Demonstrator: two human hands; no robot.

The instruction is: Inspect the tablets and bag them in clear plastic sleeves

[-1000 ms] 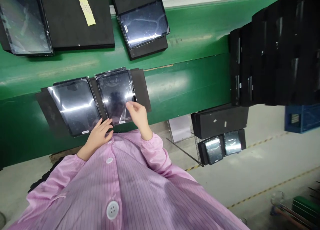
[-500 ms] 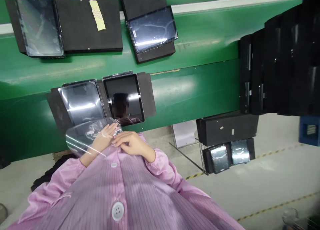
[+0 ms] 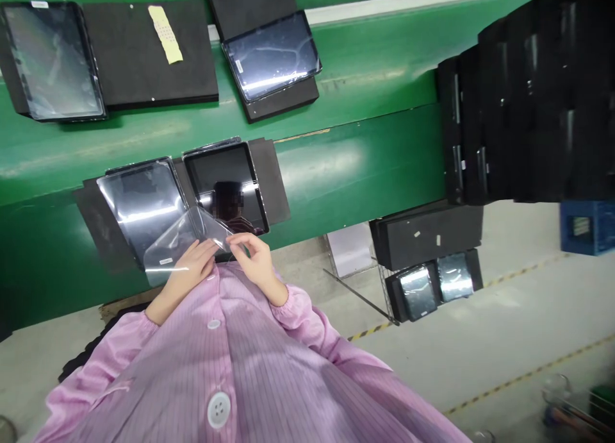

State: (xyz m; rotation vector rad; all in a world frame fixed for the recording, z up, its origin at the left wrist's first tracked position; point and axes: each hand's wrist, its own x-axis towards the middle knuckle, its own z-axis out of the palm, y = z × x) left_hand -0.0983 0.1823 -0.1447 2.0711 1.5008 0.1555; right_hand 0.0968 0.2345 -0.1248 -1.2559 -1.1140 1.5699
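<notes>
A curled sheet of clear plastic film (image 3: pixel 166 247) with a small white label is between my hands, close to my body at the table's near edge. My right hand (image 3: pixel 257 260) pinches its right corner between thumb and fingertips. My left hand (image 3: pixel 192 268) grips the film near that corner, fingers close together; its thumb is hidden. Just beyond my hands lies a tablet with a bare, glossy black screen (image 3: pixel 209 168). Left of it is another tablet (image 3: pixel 139 196) whose screen looks covered by film. Both rest on a dark foam pad (image 3: pixel 275 180).
Farther back on the green table (image 3: pixel 365 148) lie a tablet (image 3: pixel 50 61) on a black foam block (image 3: pixel 144 77) with a yellow note (image 3: pixel 166 34), and another tablet (image 3: pixel 273 55). Black trays (image 3: pixel 523 109) are stacked at right. A rack with two tablets (image 3: pixel 418 290) and a blue crate (image 3: pixel 583 228) stand beyond the edge.
My right hand has moved slightly up and right, pulling the film's corner away from the left hand. The film has shifted toward the bare tablet and folded more. The view has turned slightly.
</notes>
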